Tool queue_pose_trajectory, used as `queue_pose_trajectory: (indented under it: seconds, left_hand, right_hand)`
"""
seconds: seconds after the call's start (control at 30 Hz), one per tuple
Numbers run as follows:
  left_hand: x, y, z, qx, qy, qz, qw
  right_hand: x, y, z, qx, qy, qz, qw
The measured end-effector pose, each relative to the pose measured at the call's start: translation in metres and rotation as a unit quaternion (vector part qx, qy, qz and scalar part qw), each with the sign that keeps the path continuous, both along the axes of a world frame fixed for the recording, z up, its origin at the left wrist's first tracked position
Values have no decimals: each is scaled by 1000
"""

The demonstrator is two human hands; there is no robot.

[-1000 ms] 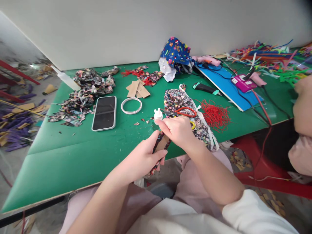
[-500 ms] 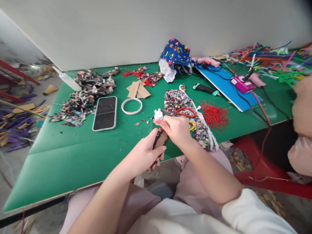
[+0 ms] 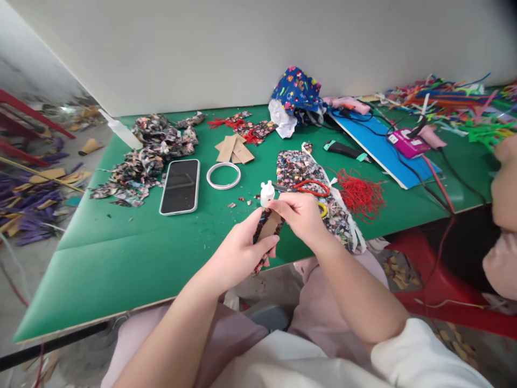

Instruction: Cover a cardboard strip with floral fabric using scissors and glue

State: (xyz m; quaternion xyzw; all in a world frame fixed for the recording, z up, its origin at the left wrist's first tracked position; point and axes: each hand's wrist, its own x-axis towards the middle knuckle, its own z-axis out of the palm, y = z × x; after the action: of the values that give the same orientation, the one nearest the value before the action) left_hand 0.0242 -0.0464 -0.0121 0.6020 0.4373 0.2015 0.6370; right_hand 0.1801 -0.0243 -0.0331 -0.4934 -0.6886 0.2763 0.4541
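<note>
At the table's front edge, my left hand (image 3: 241, 249) is closed round a cardboard piece (image 3: 269, 226) with dark floral fabric about its edges. My right hand (image 3: 298, 214) pinches the upper end of that same fabric-covered piece, its fingertips close to the left thumb and forefinger. Just beyond the fingers stands a small white figure-shaped object (image 3: 267, 193). Scissors (image 3: 309, 187) with orange-red and yellow handles lie behind the right hand, on a floral fabric piece (image 3: 297, 164) with a white frayed edge. A heap of red cord (image 3: 359, 195) lies to the right.
A phone (image 3: 180, 187), a white ring (image 3: 223, 176) and cardboard strips (image 3: 235, 149) lie left of centre. Crumpled floral fabric (image 3: 147, 153) and a white nozzle bottle (image 3: 121, 131) are at the back left. A utility knife (image 3: 347, 150), blue board (image 3: 379, 145) and cables lie right. Another person's arm (image 3: 504, 188) shows at the right edge.
The whole view has shifted slightly, so the table's things sit a little further right. My right fingers have shifted slightly at the piece's upper end; both hands keep hold of it.
</note>
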Motion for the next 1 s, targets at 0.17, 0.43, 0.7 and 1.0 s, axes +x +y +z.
queue_pose_trajectory:
  seconds: [0.17,0.43,0.7,1.0]
  left_hand:
    - [1,-1,1,54,18,-5,998]
    - [0,-1,-1,177,96,-28,979]
    - [-3,-1,2,225,134,-45,964]
    - [-5,0,-3,381,260,-51,886]
  right_hand:
    - [2,-2,2,72,-30,-17,997]
    - [7,-4,4,163,-83,-22,983]
    - [8,-8,9,93,39,29,994]
    - [0,-7,11,157,105,67,980]
